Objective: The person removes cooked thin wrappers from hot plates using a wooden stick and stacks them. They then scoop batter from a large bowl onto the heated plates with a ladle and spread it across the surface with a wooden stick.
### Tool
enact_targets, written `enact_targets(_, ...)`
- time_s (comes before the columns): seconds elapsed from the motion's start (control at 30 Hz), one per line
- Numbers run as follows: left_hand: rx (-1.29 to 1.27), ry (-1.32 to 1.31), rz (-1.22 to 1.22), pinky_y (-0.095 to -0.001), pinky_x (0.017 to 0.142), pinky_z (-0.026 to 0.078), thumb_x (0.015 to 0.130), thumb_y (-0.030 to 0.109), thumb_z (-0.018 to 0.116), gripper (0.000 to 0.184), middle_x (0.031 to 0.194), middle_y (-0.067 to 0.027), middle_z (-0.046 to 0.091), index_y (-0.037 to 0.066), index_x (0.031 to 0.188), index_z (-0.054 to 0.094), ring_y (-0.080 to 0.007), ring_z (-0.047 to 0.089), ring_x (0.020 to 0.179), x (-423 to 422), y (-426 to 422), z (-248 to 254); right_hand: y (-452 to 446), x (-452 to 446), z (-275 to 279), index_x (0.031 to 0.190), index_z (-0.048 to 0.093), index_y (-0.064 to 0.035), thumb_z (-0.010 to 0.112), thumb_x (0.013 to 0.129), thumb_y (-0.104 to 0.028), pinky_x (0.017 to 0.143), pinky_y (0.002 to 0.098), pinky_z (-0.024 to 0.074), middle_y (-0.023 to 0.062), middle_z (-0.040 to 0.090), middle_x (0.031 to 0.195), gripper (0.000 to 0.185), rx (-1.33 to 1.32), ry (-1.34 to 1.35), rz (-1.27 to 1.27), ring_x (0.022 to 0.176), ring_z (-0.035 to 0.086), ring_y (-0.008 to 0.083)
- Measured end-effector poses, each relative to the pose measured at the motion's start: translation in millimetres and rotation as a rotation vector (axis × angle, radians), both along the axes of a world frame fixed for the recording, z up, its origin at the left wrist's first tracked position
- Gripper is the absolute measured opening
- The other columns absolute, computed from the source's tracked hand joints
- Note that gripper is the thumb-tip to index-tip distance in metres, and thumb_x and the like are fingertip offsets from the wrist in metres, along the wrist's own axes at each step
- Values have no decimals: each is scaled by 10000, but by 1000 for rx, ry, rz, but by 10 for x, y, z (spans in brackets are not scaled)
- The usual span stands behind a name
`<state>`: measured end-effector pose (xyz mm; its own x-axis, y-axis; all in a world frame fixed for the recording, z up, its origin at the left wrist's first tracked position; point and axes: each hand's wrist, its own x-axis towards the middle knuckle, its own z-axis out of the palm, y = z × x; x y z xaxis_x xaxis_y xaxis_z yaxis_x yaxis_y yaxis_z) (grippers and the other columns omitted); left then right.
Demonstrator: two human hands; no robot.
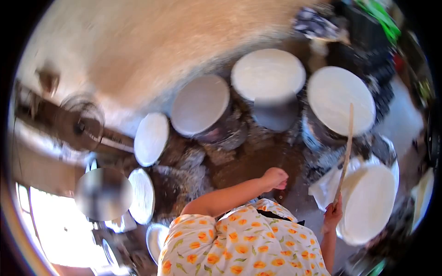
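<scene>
My right hand (pixel 332 215) is wrapped round the lower end of a long, thin wooden stick (pixel 346 156). The stick points up and away, and its tip overlaps a white round disc (pixel 338 94) on a drum-like base in my view. Curled into a loose fist, my left hand (pixel 275 178) hangs in front of my body with nothing visible in it. Beside my right hand is a large cream round disc (pixel 370 204) with white cloth or plastic (pixel 324 186) around it.
Ahead stand another white round top (pixel 268 73) and a greyish one (pixel 200 105) on dark drum-like bases. To the left are white discs (pixel 151 139), (pixel 142 195) and a standing fan (pixel 80 124). Dark stacked items and green plastic (pixel 380 20) lie at upper right.
</scene>
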<state>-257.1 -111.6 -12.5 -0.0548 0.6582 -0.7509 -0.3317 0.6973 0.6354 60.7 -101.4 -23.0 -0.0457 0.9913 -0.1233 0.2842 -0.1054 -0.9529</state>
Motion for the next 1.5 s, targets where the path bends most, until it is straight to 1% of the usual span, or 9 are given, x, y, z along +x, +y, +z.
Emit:
enact_targets(0.4, -220, -90, 1671, -407, 660, 576, 879, 48, 539, 175, 828, -173, 614, -1, 1046, 526, -285, 643, 698, -491, -3855, -164, 243, -2225, 64, 1262, 546, -56, 476, 726, 94, 592, 340, 461, 150, 607, 815, 561, 509, -302, 991, 621, 545, 245)
enact_targets(0.5, -63, -486, 1993, -434, 654, 575, 910, 140, 522, 179, 840, -193, 604, -20, 986, 497, -321, 635, 718, -327, -4795, -1079, -164, -2851, 200, 1254, 544, -43, 476, 737, 106, 617, 303, 462, 161, 608, 891, 543, 608, -252, 1134, 656, 560, 233)
enact_targets(0.63, 251, -581, 2318, -536, 894, 481, 902, 447, 526, 576, 1223, -295, 463, -42, 1159, 364, -445, 506, 1109, -491, -5294, -1162, -790, -3657, 411, 1234, 567, -61, 510, 727, 106, 654, 336, 487, 167, 618, 874, 537, 636, -234, 1337, 710, 597, 276)
enact_targets(0.77, 539, -654, 2383, -625, 985, 340, 856, 509, 565, 1036, 1379, -282, 306, 53, 1426, -170, -457, 338, 1269, -998, -5670, -1291, -1357, -4278, 471, 1231, 560, -42, 506, 764, 103, 765, 317, 502, 179, 641, 1051, 492, 651, -192, 1501, 884, 641, 292)
enact_targets(0.87, 866, -797, 2493, -545, 817, 478, 922, 384, 505, 669, 1179, -232, 416, -1, 1357, 174, -401, 467, 1069, -1261, -5992, -1621, -1773, -4521, 663, 1232, 557, -39, 507, 776, 95, 801, 319, 498, 178, 640, 1068, 478, 647, -180, 1572, 925, 638, 300)
enact_targets(0.93, 684, -658, 3068, -389, 548, 504, 926, 194, 449, 263, 929, -169, 479, 1, 1090, 378, -285, 520, 733, -1419, -6299, -1477, -1949, -4636, 771, 1232, 557, -39, 510, 780, 89, 811, 322, 496, 177, 641, 1067, 472, 636, -155, 1606, 932, 637, 303)
enact_targets(1.07, 946, -691, 2856, -234, 347, 369, 822, 28, 398, 124, 548, -16, 386, 92, 731, 344, -108, 363, 395, -1168, -7305, -1498, -2131, -4703, 804, 1236, 551, -30, 505, 790, 81, 828, 304, 488, 177, 628, 1118, 462, 762, -195, 1645, 977, 631, 268)
enact_targets(1.27, 1438, -637, 2603, -192, 387, 359, 912, 112, 396, 138, 594, 17, 385, 54, 787, 403, -77, 399, 445, -745, -7617, -1423, -2113, -4813, 761, 1225, 559, -30, 506, 789, 76, 852, 311, 482, 181, 623, 1123, 452, 725, -194, 1698, 1015, 619, 284)
enact_targets(1.5, 1512, -308, 2332, -209, 359, 363, 988, 161, 335, 286, 654, 8, 382, -106, 1084, 377, -57, 383, 450, -160, -7095, -16, -2053, -5052, 594, 1214, 574, -53, 502, 774, 91, 823, 335, 498, 184, 637, 1079, 469, 662, -77, 1793, 966, 633, 317)
